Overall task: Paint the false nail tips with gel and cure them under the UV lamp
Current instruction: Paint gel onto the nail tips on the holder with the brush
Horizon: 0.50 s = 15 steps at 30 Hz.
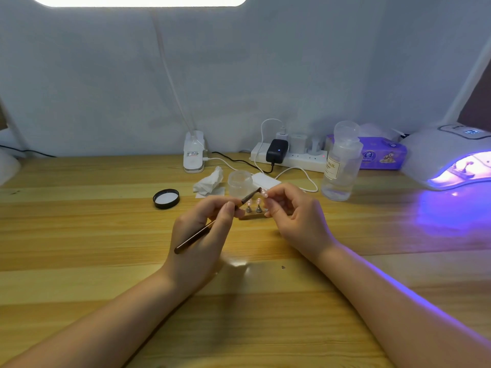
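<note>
My left hand (206,229) grips a thin brown gel brush (196,235), its tip raised toward a pink false nail tip (263,193). My right hand (295,216) pinches that nail tip on its small stand, just above the desk. Two more pink nail tips on metal stands (253,205) sit on a small wooden block (252,215) between my hands. Just behind them stands an open clear jar (240,183). The white UV lamp (449,158) at the far right glows purple, with nail stands inside it.
A black jar lid (166,198) lies to the left on the wooden desk (106,235). A crumpled tissue (210,181), a clip lamp base (194,152), a power strip with chargers (289,154), a clear liquid bottle (341,166) and a purple wipes pack (382,155) line the back.
</note>
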{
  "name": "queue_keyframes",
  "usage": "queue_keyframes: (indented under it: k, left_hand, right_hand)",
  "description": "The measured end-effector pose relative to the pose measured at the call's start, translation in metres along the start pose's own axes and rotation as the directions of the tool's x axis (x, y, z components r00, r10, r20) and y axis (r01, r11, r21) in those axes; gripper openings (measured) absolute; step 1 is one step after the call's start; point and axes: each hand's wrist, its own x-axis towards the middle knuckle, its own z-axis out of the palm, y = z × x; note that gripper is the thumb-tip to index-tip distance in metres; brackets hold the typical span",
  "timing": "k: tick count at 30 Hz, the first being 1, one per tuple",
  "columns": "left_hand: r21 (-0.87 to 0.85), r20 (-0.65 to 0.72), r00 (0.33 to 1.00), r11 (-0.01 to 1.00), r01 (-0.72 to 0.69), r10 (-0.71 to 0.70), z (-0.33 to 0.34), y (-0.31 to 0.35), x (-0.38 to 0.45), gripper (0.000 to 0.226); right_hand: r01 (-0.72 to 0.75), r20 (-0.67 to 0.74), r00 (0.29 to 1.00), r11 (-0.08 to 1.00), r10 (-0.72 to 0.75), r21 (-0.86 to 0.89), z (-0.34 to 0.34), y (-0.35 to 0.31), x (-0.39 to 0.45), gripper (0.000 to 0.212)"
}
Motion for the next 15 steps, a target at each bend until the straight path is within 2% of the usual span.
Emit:
queue_keyframes:
  k: [4,15]
  left_hand:
    - [-0.012,-0.028,1.0,1.0,0.013,-0.013,0.0001,-0.0005,0.0,0.018]
    - [-0.095,0.052,0.998,0.995,0.044,-0.039,-0.001,0.0035,-0.0028,0.025]
  right_hand:
    - [0.007,0.025,1.0,1.0,-0.007,0.003,0.0006,-0.001,-0.0004,0.01]
    - [0.001,-0.011,1.0,1.0,-0.001,-0.027,-0.0005,0.0005,0.0001,0.01]
